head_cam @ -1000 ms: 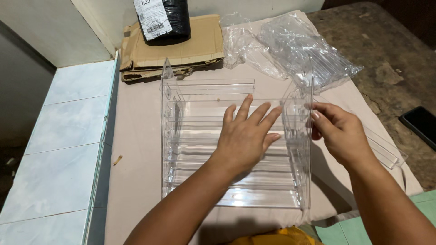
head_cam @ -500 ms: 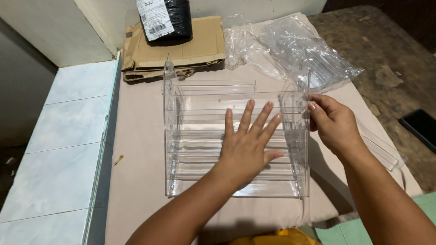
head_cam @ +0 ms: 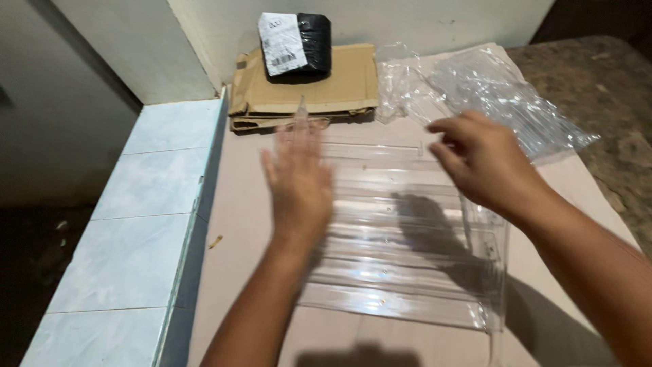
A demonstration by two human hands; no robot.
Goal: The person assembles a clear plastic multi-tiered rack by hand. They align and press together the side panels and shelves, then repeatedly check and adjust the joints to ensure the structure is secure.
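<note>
Both hands, left point(head_cam: 299, 183), right point(head_cam: 479, 163), open over clear acrylic rack point(head_cam: 407, 265).

At the centre of the frame, the tiered rack point(head_cam: 401, 245) is clear, glossy hard plastic, smooth and catching glints. The table point(head_cam: 238, 224) under it wears a matt beige cover. At upper centre lies flattened cardboard point(head_cam: 305, 88), brown, dull and creased, with a shiny black plastic parcel point(head_cam: 299, 41) on it. Crinkled transparent film point(head_cam: 502, 95) gleams at upper right. Pale glazed tiles point(head_cam: 129, 238) at left look smooth.
</note>
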